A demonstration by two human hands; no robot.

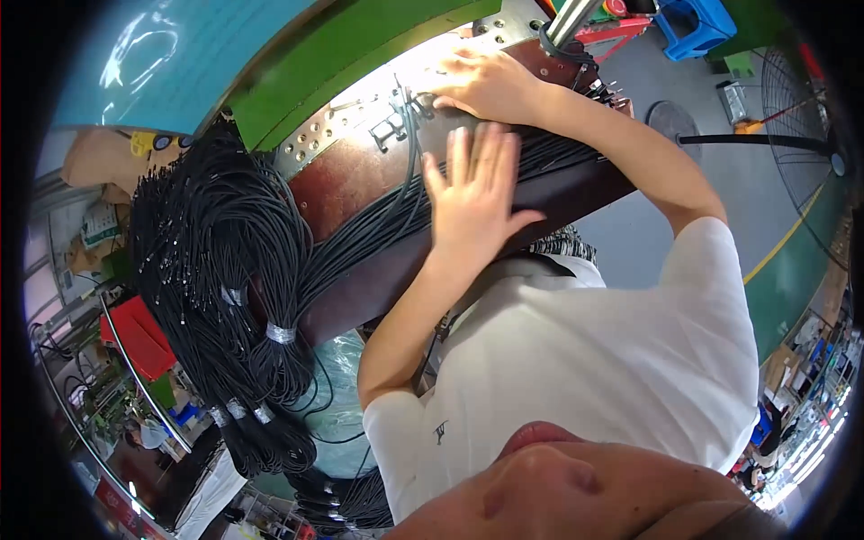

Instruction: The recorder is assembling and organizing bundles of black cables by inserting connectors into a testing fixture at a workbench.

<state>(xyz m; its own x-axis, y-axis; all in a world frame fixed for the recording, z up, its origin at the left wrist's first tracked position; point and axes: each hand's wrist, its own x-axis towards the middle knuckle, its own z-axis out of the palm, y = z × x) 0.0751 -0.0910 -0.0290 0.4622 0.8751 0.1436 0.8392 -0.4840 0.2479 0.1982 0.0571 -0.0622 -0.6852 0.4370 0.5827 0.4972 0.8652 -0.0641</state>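
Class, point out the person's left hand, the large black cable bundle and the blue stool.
Left hand (470, 212), head view: back of the hand.
Large black cable bundle (227, 234), head view: strands of its loops.
Blue stool (713, 25), head view: its plastic side.

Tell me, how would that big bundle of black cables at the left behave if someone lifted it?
The cable bundle would probably flop and sag, since its strands bend in loose loops. It's likely heavy overall, given how many are gathered together. The silver band may hold one section together, though the loose ends could splay.
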